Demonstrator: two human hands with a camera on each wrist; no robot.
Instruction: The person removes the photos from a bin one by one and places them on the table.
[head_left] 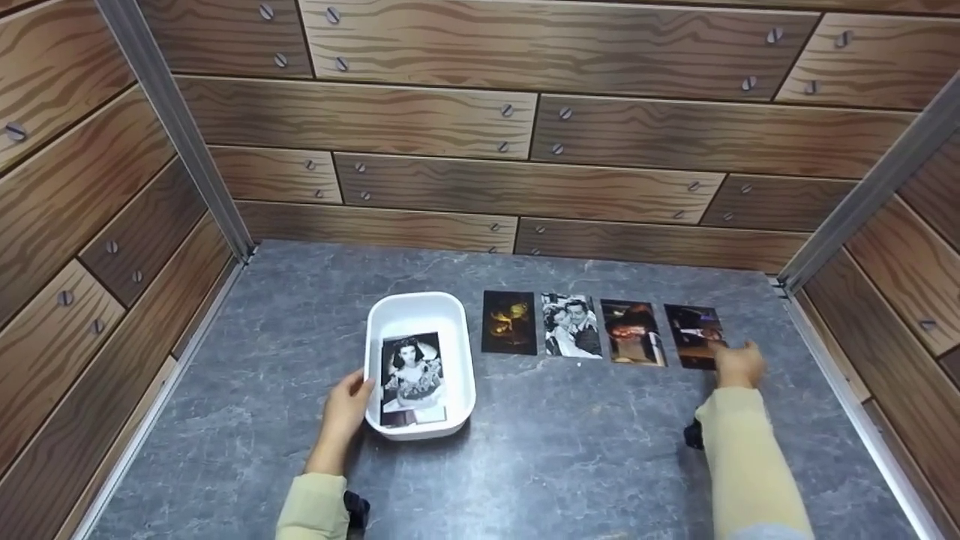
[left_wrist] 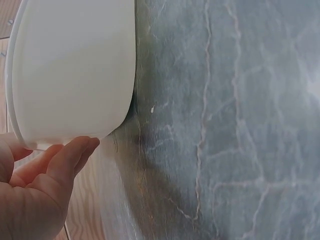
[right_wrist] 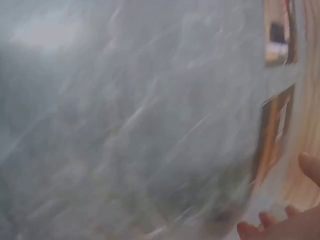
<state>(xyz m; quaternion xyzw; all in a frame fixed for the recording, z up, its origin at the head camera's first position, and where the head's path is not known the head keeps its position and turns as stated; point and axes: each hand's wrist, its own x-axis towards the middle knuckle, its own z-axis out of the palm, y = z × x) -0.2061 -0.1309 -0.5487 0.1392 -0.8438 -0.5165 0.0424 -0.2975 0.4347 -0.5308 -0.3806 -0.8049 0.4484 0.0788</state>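
A white plastic basin (head_left: 469,360) stands on the grey tabletop with a black-and-white photo card (head_left: 412,375) inside it, a woman pictured on top. My left hand (head_left: 347,405) grips the basin's left side; in the left wrist view its thumb is at the rim and its fingers lie against the outer wall. My right hand (head_left: 739,365) is at the lower right corner of a dark photo card (head_left: 691,330), the rightmost in a row. In the right wrist view the thumb and fingers (right_wrist: 267,220) are spread apart with nothing seen between them.
Left of that card, the row holds a card with an orange-red glow (head_left: 634,332), a black-and-white card of a couple (head_left: 571,325) and a dark card with yellow (head_left: 509,322). Wood-patterned panels (head_left: 427,120) with metal corner posts (head_left: 172,120) enclose the table (head_left: 562,465).
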